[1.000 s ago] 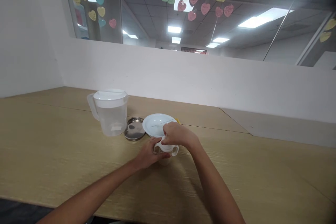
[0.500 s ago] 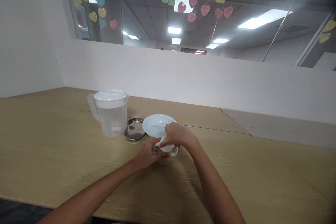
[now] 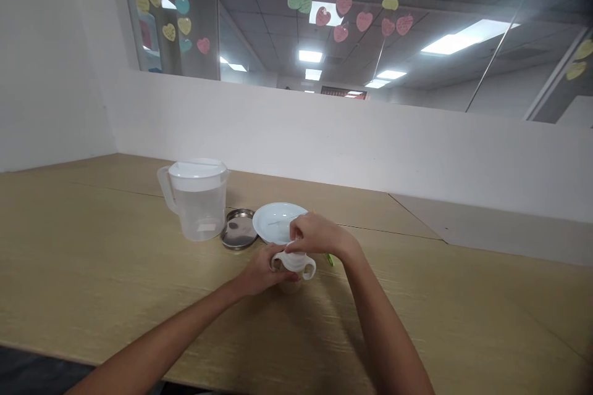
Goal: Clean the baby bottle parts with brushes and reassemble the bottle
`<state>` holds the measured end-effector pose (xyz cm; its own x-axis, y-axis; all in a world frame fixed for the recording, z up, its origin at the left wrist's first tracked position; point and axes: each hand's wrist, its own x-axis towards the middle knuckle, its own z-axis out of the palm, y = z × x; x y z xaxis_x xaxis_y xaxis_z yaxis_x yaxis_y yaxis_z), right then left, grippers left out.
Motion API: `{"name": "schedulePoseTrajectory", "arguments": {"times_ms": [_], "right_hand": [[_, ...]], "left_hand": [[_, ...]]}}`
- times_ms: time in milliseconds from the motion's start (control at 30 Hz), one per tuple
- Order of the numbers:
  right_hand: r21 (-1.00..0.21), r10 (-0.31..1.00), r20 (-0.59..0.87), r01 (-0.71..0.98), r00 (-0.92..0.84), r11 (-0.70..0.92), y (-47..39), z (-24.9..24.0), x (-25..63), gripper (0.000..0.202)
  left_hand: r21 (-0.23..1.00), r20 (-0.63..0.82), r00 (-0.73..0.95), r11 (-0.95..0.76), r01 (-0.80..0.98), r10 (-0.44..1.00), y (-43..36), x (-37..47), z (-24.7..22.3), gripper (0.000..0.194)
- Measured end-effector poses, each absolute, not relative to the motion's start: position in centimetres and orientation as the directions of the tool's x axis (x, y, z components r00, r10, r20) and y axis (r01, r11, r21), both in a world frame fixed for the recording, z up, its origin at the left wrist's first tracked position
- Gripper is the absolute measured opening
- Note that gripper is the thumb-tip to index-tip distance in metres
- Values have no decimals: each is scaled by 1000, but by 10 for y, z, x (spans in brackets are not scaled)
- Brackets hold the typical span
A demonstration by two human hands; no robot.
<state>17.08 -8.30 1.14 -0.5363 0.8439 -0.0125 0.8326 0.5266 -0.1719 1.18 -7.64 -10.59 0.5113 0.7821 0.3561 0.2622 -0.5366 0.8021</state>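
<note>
A small two-handled cup (image 3: 296, 261) with a white collar and a see-through lower part stands on the table in front of me. My left hand (image 3: 263, 271) is wrapped round its left side, with the thumb across the front. Over the top of the cup, my right hand (image 3: 319, 233) is closed with curled fingers on the white lid. The fingertips partly hide the lid. Just behind the cup, a white plate (image 3: 266, 215) holds something clear and thin that I cannot make out.
A clear lidded pitcher (image 3: 200, 207) stands to the left on the wooden table (image 3: 440, 308). Beside it lies a round, shallow metal dish (image 3: 238, 231). A small green item (image 3: 330, 260) shows under my right wrist. A white wall (image 3: 324, 136) closes off the back.
My right hand has shifted a little and its fingers have turned on top of the cup, showing more of the white collar. The green item has come into view. My left hand stays put.
</note>
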Motion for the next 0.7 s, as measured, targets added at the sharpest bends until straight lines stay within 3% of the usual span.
{"name": "schedulePoseTrajectory", "arguments": {"times_ms": [133, 433, 700], "right_hand": [[-124, 827, 24, 819, -561, 560, -85, 14, 173, 11], [-353, 677, 19, 629, -735, 693, -71, 10, 187, 31], [-435, 630, 156, 519, -761, 735, -76, 23, 200, 22]], "left_hand": [[779, 377, 512, -563, 275, 772, -77, 12, -105, 43], [824, 349, 534, -524, 217, 770, -78, 11, -104, 49], [857, 346, 568, -498, 131, 746, -77, 11, -107, 59]]}}
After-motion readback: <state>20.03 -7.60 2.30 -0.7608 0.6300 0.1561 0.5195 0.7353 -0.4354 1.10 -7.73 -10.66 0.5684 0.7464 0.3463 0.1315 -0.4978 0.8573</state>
